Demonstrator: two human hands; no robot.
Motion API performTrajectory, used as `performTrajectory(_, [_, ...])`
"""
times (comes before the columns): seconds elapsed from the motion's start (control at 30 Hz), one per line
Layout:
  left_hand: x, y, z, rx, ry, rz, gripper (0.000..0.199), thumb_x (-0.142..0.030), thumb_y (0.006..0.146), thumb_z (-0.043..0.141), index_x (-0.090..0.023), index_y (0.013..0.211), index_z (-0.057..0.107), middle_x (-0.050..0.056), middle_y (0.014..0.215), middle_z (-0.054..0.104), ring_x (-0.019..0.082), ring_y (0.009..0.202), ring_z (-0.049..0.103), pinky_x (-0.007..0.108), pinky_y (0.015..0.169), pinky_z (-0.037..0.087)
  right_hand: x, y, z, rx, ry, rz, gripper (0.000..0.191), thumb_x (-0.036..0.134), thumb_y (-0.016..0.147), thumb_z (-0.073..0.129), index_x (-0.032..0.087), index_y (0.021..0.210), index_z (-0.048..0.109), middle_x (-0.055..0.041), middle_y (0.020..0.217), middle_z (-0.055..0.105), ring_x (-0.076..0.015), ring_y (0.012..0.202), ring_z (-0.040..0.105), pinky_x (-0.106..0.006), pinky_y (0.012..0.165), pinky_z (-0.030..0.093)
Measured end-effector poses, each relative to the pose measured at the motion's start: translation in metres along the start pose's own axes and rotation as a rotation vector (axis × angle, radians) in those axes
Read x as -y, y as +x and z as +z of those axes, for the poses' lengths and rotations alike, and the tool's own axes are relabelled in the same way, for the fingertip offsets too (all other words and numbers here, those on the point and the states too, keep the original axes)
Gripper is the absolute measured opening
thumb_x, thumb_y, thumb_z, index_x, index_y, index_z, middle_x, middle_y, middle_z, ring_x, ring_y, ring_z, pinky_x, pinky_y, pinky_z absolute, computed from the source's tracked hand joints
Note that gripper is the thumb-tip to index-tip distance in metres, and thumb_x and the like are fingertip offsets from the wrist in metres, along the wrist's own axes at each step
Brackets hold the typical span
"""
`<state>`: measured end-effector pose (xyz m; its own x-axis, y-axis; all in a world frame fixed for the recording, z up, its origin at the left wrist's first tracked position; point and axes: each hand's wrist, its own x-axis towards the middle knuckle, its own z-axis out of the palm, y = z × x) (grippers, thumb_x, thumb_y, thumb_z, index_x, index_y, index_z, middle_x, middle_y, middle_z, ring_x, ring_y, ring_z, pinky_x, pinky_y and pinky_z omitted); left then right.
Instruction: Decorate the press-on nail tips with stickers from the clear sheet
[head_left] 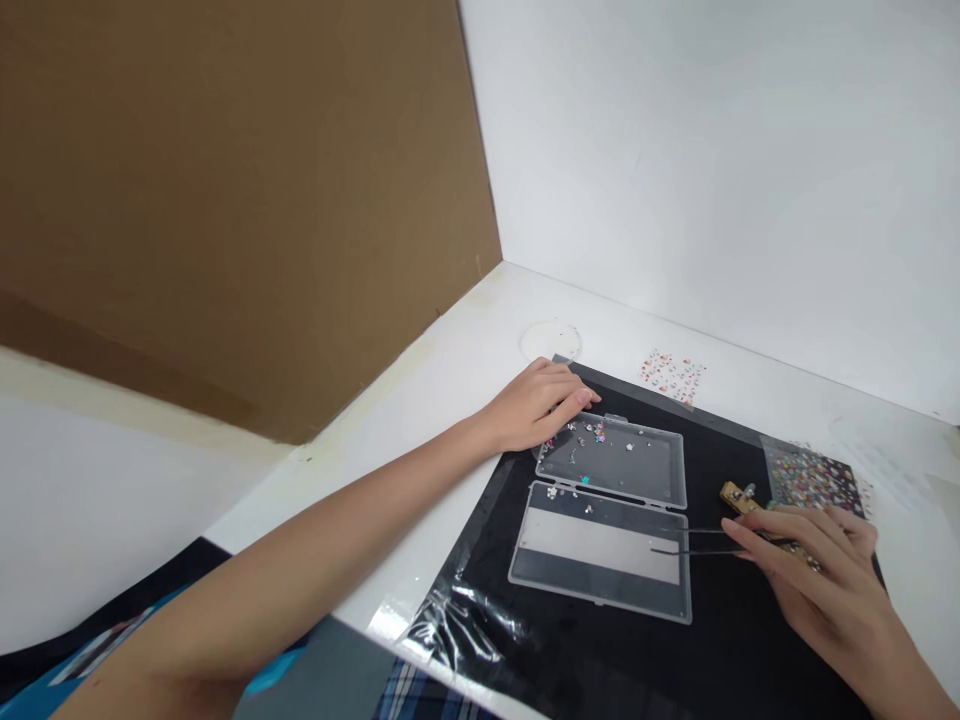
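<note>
My left hand (538, 405) lies with its fingers stretched out at the upper left corner of a clear plastic case (684, 470), over the black mat (480, 560). The case is hinged and lies open; small shiny gems (599, 433) are scattered mostly in its far half, with a few in the near half. A white strip (570, 535) shows across the near half. In my right hand (821, 575) is a pair of tweezers (705, 552), its thin tips apart over the case's right side. Behind those fingers lies a gold-coloured piece with stones (739, 497), partly hidden.
A sheet of colourful gems (810, 478) lies at the mat's far right. Beyond the mat are a smaller gem sheet (673, 377) and a clear round disc or dish (551, 342). A brown panel (300, 200) and a white wall (720, 150) bound the white table.
</note>
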<state>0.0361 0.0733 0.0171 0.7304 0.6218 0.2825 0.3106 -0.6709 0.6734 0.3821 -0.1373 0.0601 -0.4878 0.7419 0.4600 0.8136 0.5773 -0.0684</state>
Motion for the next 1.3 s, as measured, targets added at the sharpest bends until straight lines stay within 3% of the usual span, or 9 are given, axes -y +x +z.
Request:
performTrajectory(0.1, [0.0, 0.0, 0.0, -0.007, 0.002, 0.001, 0.057, -0.047, 0.117, 0.027, -0.023, 0.118, 0.079, 0.003, 0.114, 0.084, 0.025, 0.11, 0.072, 0.047, 0.103, 0.042, -0.004, 0.004, -0.002, -0.048, -0.078, -0.049, 0.071, 0.006, 0.107, 0.065, 0.042, 0.167, 0.052, -0.0003, 0.108, 0.081, -0.0171, 0.089, 0.074, -0.037, 0.083, 0.039])
performTrajectory(0.37, [0.002, -0.001, 0.002, -0.024, -0.001, 0.018, 0.059, -0.051, 0.119, 0.026, -0.024, 0.118, 0.079, 0.004, 0.114, 0.084, 0.025, 0.107, 0.073, 0.047, 0.103, 0.041, -0.003, 0.013, 0.001, -0.171, -0.314, 0.098, 0.074, 0.002, 0.106, 0.066, 0.039, 0.168, 0.051, -0.0048, 0.11, 0.076, -0.0189, 0.086, 0.071, -0.038, 0.08, 0.034])
performTrajectory(0.6, [0.002, -0.001, 0.002, -0.018, 0.013, 0.013, 0.06, -0.051, 0.119, 0.025, -0.024, 0.117, 0.078, 0.003, 0.114, 0.084, 0.024, 0.107, 0.073, 0.047, 0.102, 0.041, -0.02, -0.002, -0.002, -0.077, -0.307, 0.063, 0.071, 0.005, 0.106, 0.064, 0.042, 0.165, 0.054, -0.0041, 0.116, 0.077, -0.0196, 0.095, 0.073, -0.036, 0.08, 0.035])
performTrajectory(0.7, [0.002, -0.001, 0.001, -0.01, 0.02, 0.011, 0.059, -0.05, 0.119, 0.025, -0.024, 0.117, 0.078, 0.002, 0.114, 0.084, 0.023, 0.107, 0.073, 0.046, 0.103, 0.041, -0.026, -0.009, -0.01, -0.041, -0.245, 0.057, 0.074, 0.005, 0.105, 0.062, 0.043, 0.168, 0.051, -0.0051, 0.12, 0.077, -0.0219, 0.1, 0.072, -0.036, 0.083, 0.042])
performTrajectory(0.87, [0.002, -0.001, 0.001, -0.02, 0.017, 0.023, 0.059, -0.05, 0.12, 0.025, -0.025, 0.117, 0.079, 0.003, 0.115, 0.084, 0.024, 0.108, 0.074, 0.047, 0.103, 0.042, -0.024, -0.008, -0.018, -0.07, -0.189, 0.103, 0.074, 0.007, 0.105, 0.063, 0.047, 0.167, 0.052, -0.0056, 0.118, 0.077, -0.0248, 0.097, 0.071, -0.041, 0.089, 0.047])
performTrajectory(1.13, [0.001, -0.001, -0.001, -0.007, 0.02, 0.019, 0.057, -0.048, 0.119, 0.026, -0.025, 0.117, 0.078, 0.004, 0.115, 0.084, 0.024, 0.107, 0.074, 0.047, 0.104, 0.044, -0.018, -0.006, -0.01, -0.083, -0.19, 0.111, 0.07, 0.008, 0.106, 0.062, 0.047, 0.164, 0.056, -0.0048, 0.118, 0.077, -0.0235, 0.097, 0.072, -0.041, 0.089, 0.05])
performTrajectory(1.3, [0.001, -0.001, -0.001, -0.009, 0.023, 0.02, 0.057, -0.048, 0.12, 0.026, -0.024, 0.118, 0.078, 0.004, 0.115, 0.084, 0.024, 0.108, 0.074, 0.046, 0.104, 0.046, -0.021, -0.003, -0.02, -0.075, -0.216, 0.085, 0.072, 0.005, 0.106, 0.062, 0.044, 0.165, 0.055, -0.0055, 0.115, 0.077, -0.0231, 0.097, 0.071, -0.039, 0.082, 0.043])
